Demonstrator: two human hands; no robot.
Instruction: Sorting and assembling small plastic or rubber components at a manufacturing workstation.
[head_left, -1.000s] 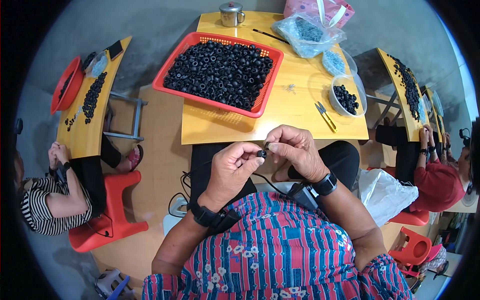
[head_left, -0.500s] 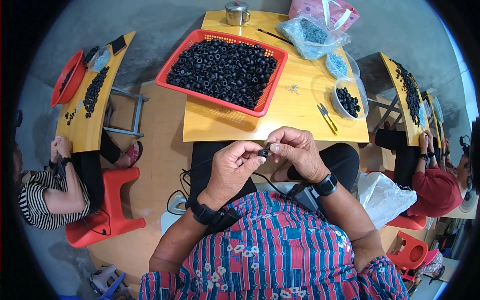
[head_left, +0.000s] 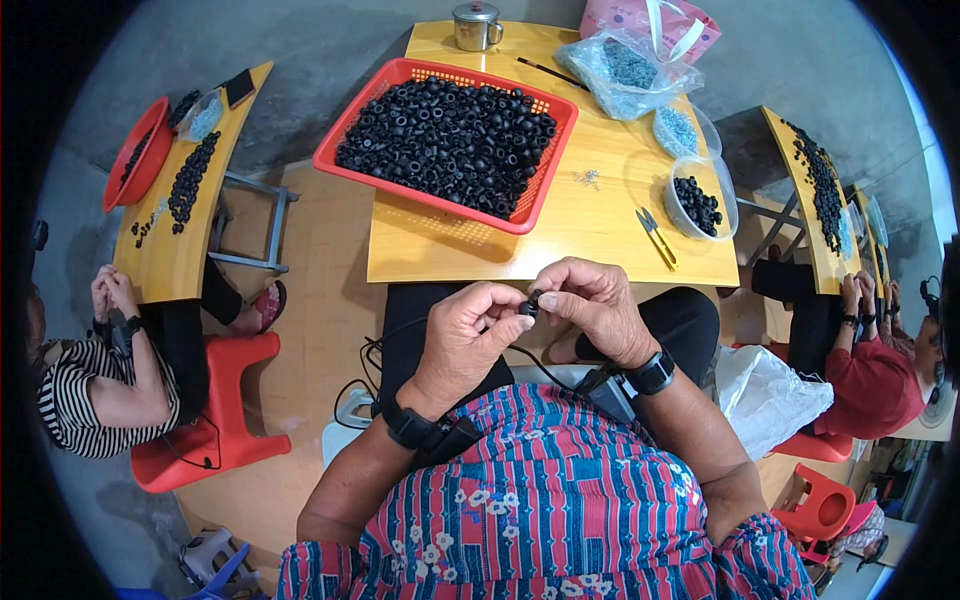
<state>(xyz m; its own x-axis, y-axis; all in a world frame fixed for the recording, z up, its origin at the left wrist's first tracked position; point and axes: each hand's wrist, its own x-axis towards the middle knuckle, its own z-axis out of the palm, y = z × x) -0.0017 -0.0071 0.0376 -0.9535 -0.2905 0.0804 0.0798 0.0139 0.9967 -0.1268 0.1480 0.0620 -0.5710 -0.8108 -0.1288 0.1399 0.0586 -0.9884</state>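
while both hands are up over the lap, just off the near edge of the counter (head_left: 560, 255), small black part (head_left: 529, 308) sits between them. left hand (head_left: 468, 335) grip pinched on it, right hand (head_left: 592, 310) grip narrow, tips on it too; can't tell if it's one piece or two. looks light, probably stiff rubber, easy to fumble; take it round the sides. wrists angled inward, elbows out. beyond: snips (head_left: 657, 240) near the near right corner, tub (head_left: 733, 213) by the right edge, red basket (head_left: 415, 196) across the left edge.
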